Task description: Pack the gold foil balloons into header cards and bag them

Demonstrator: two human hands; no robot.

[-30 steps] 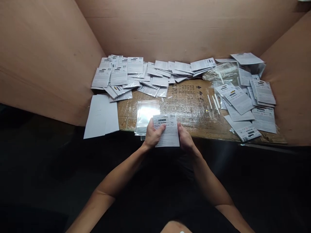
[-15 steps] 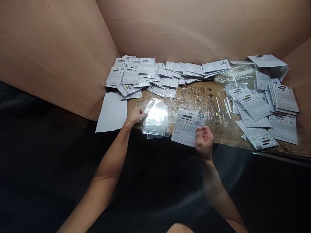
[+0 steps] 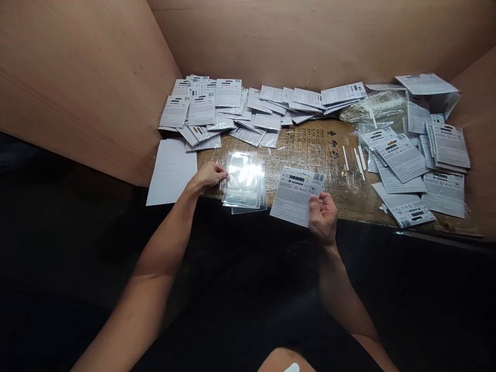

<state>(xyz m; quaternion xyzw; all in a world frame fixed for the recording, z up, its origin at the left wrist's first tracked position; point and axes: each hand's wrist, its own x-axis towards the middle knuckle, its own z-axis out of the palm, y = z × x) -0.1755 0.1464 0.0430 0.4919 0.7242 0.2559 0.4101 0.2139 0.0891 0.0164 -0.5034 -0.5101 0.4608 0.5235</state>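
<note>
My right hand (image 3: 324, 217) grips a white printed header card (image 3: 296, 196) by its lower right edge, thumb on top. The card is tilted, its dark printed strip and barcode facing up. To its left lies a loose stack of clear plastic sleeves (image 3: 244, 181), shiny with glare, at the front edge of the board. My left hand (image 3: 209, 175) is closed in a pinch at the left edge of these sleeves, fingertips on the rim of one. Under that wrist, to the left, lies blank white paper (image 3: 170, 173).
Packed cards (image 3: 228, 93) lie heaped along the back, and more (image 3: 403, 157) are piled at the right. Several thin white sticks (image 3: 360, 161) rest on the plastic-wrapped cardboard (image 3: 306, 150). Crumpled clear film (image 3: 375, 111) sits at the back right. Wooden walls (image 3: 85, 77) enclose the sides and back.
The view has shifted slightly, so everything sits a little higher and further left. My left fingers have straightened somewhat at the sleeves' edge. My right hand still holds the card in much the same place.
</note>
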